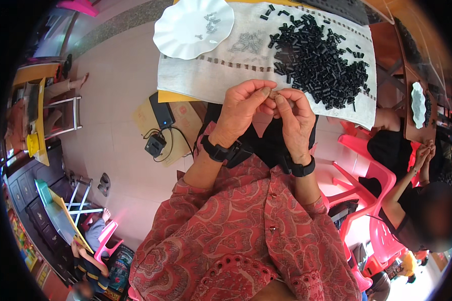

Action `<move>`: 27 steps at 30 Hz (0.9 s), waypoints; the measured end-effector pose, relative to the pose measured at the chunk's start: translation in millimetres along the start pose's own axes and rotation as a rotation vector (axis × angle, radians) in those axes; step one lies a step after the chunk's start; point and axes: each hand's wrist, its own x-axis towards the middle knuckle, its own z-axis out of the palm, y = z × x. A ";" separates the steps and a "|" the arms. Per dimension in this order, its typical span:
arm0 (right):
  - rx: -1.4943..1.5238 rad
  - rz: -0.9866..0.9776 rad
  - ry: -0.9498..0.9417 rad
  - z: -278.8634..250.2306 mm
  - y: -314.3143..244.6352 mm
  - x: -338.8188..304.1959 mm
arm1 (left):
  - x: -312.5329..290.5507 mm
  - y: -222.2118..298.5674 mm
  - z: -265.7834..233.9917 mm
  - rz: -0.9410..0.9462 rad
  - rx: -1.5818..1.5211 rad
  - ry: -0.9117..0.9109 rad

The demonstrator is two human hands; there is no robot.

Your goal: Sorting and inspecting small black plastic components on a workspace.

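My left hand point(243, 107) and my right hand point(296, 118) meet just over the near edge of a white cloth point(186, 80). Thumb and forefinger of each are pinched together, fingertips touching. Whatever sits between them is too small or hidden to name. Beyond my right hand spreads a large heap of small black plastic pieces point(319, 62). Small clear pieces point(248, 43) lie in a loose pile left of that heap. A white plate with a wavy rim point(178, 42) stands at the cloth's far left, with several clear pieces in it.
On the floor to the left, a black box point(160, 109) and a black adapter point(155, 144) with cables rest on cardboard point(178, 118). Pink plastic chairs point(369, 175) stand close on my right, where another person point(402, 200) works at a brown table point(419, 125). More people sit at the left.
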 end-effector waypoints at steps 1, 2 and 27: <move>-0.002 0.028 0.019 -0.4 -0.4 0.2 | 0.1 0.9 0.9 -0.003 -0.002 0.001; -0.005 0.029 0.016 -0.4 0.1 0.5 | 0.4 2.2 1.1 -0.005 0.000 0.002; -0.342 -0.133 0.138 -14.8 5.9 5.6 | 34.4 12.4 1.7 0.753 1.249 0.260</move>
